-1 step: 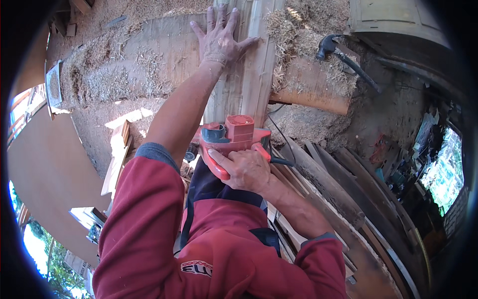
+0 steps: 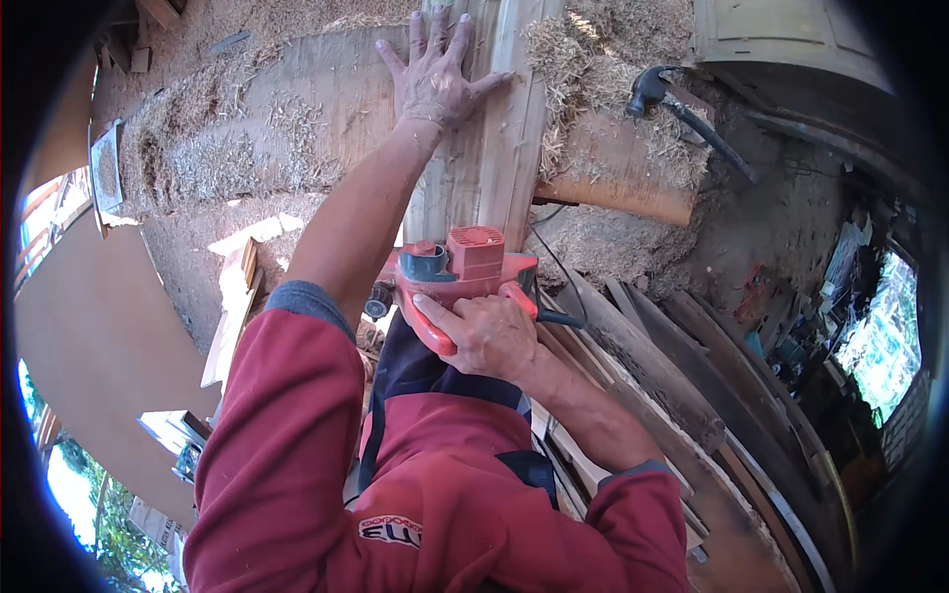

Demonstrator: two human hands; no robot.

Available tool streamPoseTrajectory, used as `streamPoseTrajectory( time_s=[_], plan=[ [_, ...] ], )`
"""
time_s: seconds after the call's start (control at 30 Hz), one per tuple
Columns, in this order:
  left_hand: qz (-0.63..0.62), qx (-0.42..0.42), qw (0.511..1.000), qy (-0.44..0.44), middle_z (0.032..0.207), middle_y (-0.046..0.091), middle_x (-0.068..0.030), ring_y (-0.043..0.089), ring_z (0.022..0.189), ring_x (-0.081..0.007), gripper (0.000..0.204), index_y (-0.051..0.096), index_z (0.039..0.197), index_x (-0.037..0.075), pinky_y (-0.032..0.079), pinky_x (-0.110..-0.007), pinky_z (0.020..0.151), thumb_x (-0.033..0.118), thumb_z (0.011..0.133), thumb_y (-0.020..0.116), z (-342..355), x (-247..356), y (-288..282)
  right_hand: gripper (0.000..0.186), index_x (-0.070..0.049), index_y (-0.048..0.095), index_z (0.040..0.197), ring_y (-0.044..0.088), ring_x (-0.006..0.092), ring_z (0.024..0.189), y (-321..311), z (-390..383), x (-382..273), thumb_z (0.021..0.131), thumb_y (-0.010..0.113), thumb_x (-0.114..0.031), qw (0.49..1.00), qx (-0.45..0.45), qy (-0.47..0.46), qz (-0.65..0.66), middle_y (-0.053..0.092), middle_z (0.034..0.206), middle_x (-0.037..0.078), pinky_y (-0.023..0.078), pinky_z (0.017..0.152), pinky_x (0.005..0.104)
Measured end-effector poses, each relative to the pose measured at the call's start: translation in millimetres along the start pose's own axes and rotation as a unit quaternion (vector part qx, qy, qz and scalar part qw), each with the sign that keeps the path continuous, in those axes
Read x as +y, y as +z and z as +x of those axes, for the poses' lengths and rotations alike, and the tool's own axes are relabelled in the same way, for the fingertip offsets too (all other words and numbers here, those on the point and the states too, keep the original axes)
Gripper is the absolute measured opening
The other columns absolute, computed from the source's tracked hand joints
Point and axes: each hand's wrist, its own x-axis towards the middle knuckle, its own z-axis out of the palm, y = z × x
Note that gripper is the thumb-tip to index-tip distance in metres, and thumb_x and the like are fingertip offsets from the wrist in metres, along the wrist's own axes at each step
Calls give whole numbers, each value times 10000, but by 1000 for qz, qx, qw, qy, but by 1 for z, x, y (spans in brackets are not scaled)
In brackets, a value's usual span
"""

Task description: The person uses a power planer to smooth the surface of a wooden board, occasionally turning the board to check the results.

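My left hand (image 2: 435, 74) lies flat with fingers spread on pale wooden planks (image 2: 504, 148) that run away from me across a bench. It holds nothing. Nearer to me, my right hand (image 2: 489, 336) grips the handle of a red electric planer (image 2: 474, 262), which sits on the near end of the planks. A dark cable (image 2: 554, 272) leads off the planer to the right. Both my sleeves are red.
Wood shavings (image 2: 593, 59) cover the bench on both sides of the planks. A hammer (image 2: 657, 94) lies at the upper right, above a round log (image 2: 613, 193). Dark boards (image 2: 682, 385) are stacked at the lower right. Loose wood pieces (image 2: 232, 296) lie at the left.
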Motion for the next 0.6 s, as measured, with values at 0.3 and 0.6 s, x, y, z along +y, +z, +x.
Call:
streamPoseTrajectory(
  time_s=[0.3, 0.6],
  plan=[
    [-3, 8, 1000, -1, 1736, 157, -191, 27, 1619, -369, 1081, 301, 1649, 102, -53, -674, 1242, 831, 875, 499, 0, 0, 6, 648, -172, 653, 1377, 685, 259, 645, -2, -2, 7, 768, 816, -325, 1000, 0, -14, -17, 634, 726, 71, 548, 609, 411],
    [17, -4, 1000, 17, 1736, 142, -201, 12, 1618, -379, 1072, 283, 1655, 109, -70, -675, 1239, 814, 880, 513, 2, -3, 6, 651, -194, 666, 1366, 666, 242, 621, -20, -19, 20, 744, 821, -307, 999, 18, -3, -38, 603, 696, 44, 512, 613, 411]
  ],
)
